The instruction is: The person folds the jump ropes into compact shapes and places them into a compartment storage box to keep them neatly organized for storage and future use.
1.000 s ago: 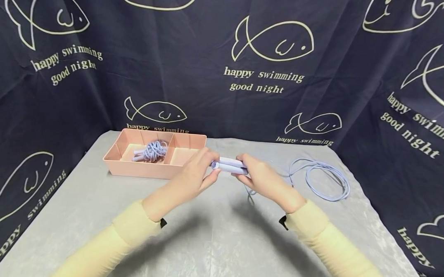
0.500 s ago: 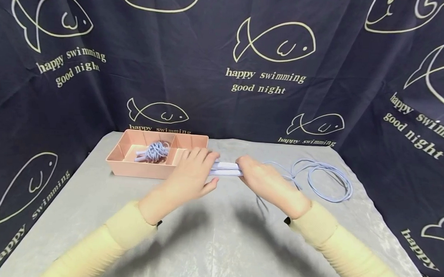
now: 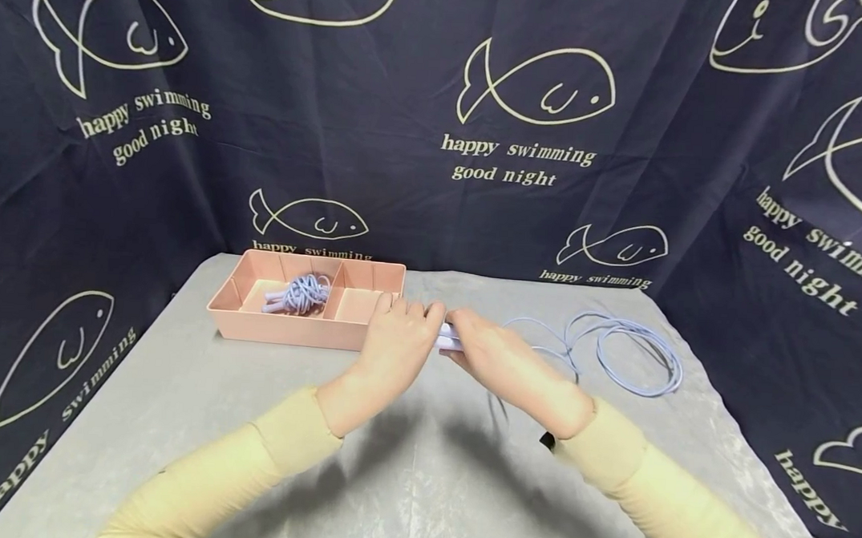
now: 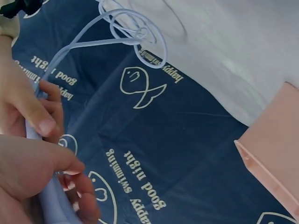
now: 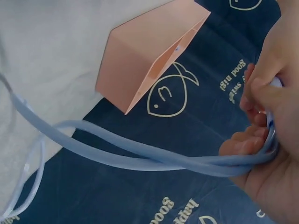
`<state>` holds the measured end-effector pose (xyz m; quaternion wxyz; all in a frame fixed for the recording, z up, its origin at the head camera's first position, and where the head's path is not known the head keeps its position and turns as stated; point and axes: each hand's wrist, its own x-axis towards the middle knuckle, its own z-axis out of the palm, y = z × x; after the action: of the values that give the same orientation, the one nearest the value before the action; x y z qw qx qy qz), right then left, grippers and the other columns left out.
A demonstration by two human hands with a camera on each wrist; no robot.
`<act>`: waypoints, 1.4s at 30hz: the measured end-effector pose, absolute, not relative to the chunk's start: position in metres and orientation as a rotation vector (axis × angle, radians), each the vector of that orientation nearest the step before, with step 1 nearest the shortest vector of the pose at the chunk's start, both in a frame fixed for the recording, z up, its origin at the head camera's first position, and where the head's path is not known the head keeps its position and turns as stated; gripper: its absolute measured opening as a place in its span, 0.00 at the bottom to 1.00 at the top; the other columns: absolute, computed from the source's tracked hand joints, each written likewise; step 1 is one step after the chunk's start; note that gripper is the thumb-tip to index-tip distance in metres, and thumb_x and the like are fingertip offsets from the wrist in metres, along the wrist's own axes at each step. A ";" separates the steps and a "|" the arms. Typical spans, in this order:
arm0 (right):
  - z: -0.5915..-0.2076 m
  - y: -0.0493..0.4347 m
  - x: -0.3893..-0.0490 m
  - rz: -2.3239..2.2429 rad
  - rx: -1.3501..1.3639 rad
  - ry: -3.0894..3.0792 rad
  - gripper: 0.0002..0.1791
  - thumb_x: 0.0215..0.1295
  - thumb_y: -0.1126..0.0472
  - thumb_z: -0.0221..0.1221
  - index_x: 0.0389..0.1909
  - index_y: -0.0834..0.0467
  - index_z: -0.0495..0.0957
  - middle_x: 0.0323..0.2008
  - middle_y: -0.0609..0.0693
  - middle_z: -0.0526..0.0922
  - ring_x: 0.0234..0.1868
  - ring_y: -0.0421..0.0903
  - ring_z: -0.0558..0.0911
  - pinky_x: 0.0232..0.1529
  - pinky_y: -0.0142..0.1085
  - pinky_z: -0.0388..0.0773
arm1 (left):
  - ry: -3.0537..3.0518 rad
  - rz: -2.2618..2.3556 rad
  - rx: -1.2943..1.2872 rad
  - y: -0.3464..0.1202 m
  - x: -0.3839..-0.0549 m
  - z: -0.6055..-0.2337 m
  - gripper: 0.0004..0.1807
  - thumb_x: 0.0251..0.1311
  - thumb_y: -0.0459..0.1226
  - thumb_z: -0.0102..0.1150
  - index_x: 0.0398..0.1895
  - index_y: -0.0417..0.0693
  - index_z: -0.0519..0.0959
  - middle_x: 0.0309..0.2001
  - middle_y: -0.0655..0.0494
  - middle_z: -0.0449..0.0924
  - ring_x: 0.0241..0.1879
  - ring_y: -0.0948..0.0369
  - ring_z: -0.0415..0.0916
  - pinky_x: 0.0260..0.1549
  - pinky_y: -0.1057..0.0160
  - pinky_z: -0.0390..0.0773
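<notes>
A jump rope with two pale lavender handles (image 3: 448, 339) side by side is held between both hands above the table. My left hand (image 3: 402, 340) grips the handles toward one end, its fingers over the top. Close beside it, my right hand (image 3: 502, 359) curls round the other end, where the light blue cord (image 5: 117, 161) comes out in two strands. Most of the handles' length is hidden by the hands. In the left wrist view, the handles (image 4: 51, 200) run through both fists.
Left of the hands stands a pink divided box (image 3: 284, 331). A second jump rope (image 3: 305, 294), wound into a bundle, lies in its left compartment. Loose cord coils (image 3: 600, 357) lie on the grey tablecloth (image 3: 407, 477) at right. A dark fish-print curtain (image 3: 379, 138) hangs behind.
The left hand has slid right along the handles, closer to the right hand, so less of them shows between. The right hand has closed further round its end.
</notes>
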<state>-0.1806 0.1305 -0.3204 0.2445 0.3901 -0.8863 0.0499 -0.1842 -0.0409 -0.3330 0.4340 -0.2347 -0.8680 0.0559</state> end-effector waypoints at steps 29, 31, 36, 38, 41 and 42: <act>-0.321 0.151 -0.189 0.291 1.025 -2.504 0.32 0.54 0.41 0.64 0.51 0.59 0.70 0.37 0.49 0.77 0.34 0.46 0.75 0.37 0.42 0.73 | -1.981 0.229 -0.642 -0.051 -0.197 -0.340 0.05 0.61 0.34 0.46 0.35 0.56 0.70 0.26 0.52 0.71 0.26 0.54 0.69 0.24 0.58 0.63; -0.321 0.159 -0.191 0.363 1.006 -2.521 0.35 0.50 0.40 0.66 0.51 0.59 0.69 0.39 0.49 0.76 0.36 0.46 0.75 0.40 0.42 0.73 | -1.989 0.236 -0.644 -0.056 -0.198 -0.338 0.08 0.61 0.32 0.44 0.35 0.56 0.69 0.26 0.52 0.71 0.25 0.53 0.69 0.23 0.59 0.63; -0.330 0.178 -0.199 0.459 1.048 -2.513 0.35 0.47 0.42 0.68 0.51 0.58 0.69 0.45 0.48 0.75 0.44 0.46 0.75 0.47 0.43 0.71 | -1.974 0.230 -0.664 -0.065 -0.201 -0.332 0.11 0.61 0.29 0.39 0.34 0.55 0.70 0.25 0.52 0.71 0.24 0.52 0.67 0.22 0.59 0.62; -0.335 0.184 -0.203 0.456 1.077 -2.523 0.35 0.47 0.41 0.67 0.52 0.56 0.70 0.47 0.47 0.74 0.48 0.46 0.74 0.49 0.44 0.70 | -1.960 0.215 -0.676 -0.067 -0.202 -0.330 0.10 0.61 0.29 0.39 0.33 0.53 0.70 0.24 0.52 0.70 0.23 0.53 0.67 0.22 0.59 0.62; -0.345 0.190 -0.207 0.412 1.104 -2.541 0.35 0.46 0.40 0.67 0.52 0.54 0.70 0.50 0.47 0.74 0.51 0.47 0.72 0.51 0.46 0.69 | -1.938 0.216 -0.683 -0.068 -0.202 -0.327 0.09 0.62 0.29 0.39 0.31 0.50 0.70 0.23 0.53 0.69 0.21 0.54 0.66 0.21 0.59 0.61; -0.348 0.191 -0.209 0.400 1.108 -2.546 0.36 0.45 0.40 0.67 0.52 0.54 0.71 0.51 0.48 0.73 0.52 0.48 0.71 0.51 0.47 0.68 | -1.934 0.219 -0.682 -0.068 -0.202 -0.326 0.09 0.63 0.29 0.39 0.31 0.49 0.70 0.23 0.54 0.69 0.21 0.54 0.65 0.21 0.60 0.61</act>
<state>-0.2090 0.1913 -0.3479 0.1674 0.3893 -0.8948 0.1405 -0.2023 -0.0682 -0.3259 0.5139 -0.2835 -0.8045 0.0912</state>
